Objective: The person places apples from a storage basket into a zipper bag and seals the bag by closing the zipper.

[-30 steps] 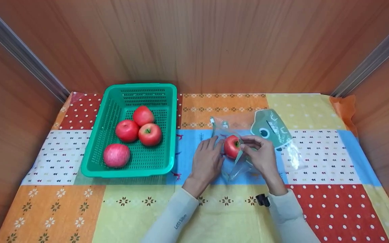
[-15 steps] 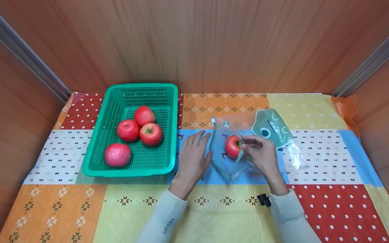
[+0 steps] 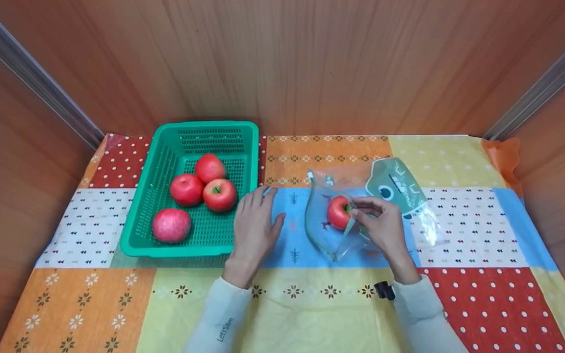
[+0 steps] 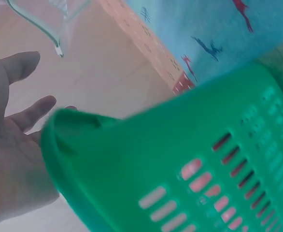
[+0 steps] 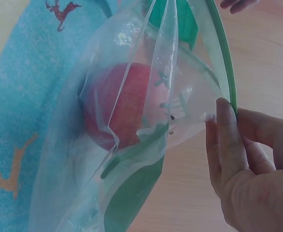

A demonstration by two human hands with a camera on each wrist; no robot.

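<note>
My right hand (image 3: 380,220) pinches the green-edged mouth of a clear zip bag (image 5: 223,53) between thumb and fingers. Inside the bag lies one red apple (image 3: 339,213), seen through the plastic in the right wrist view. My left hand (image 3: 255,223) holds nothing; its fingers are extended over the right rim of a green plastic basket (image 3: 189,250). In the left wrist view that hand (image 4: 16,130) is beside the basket's rim, thumb spread apart. Several red apples sit in the basket, among them one with a stem (image 3: 219,195) nearest the hand and a pinkish one (image 3: 171,225) at the front.
A patchwork-patterned cloth (image 3: 292,318) covers the table. Wood-grain panels (image 3: 331,68) rise at the back and both sides. The bag's printed green character (image 3: 394,189) lies flat behind and right of the right hand. An orange cloth edge (image 3: 503,159) bunches at the right panel.
My left hand has left the bag's mouth and moved left to the basket's right rim. The right hand keeps its pinch on the bag, and the apple in the bag stays put.
</note>
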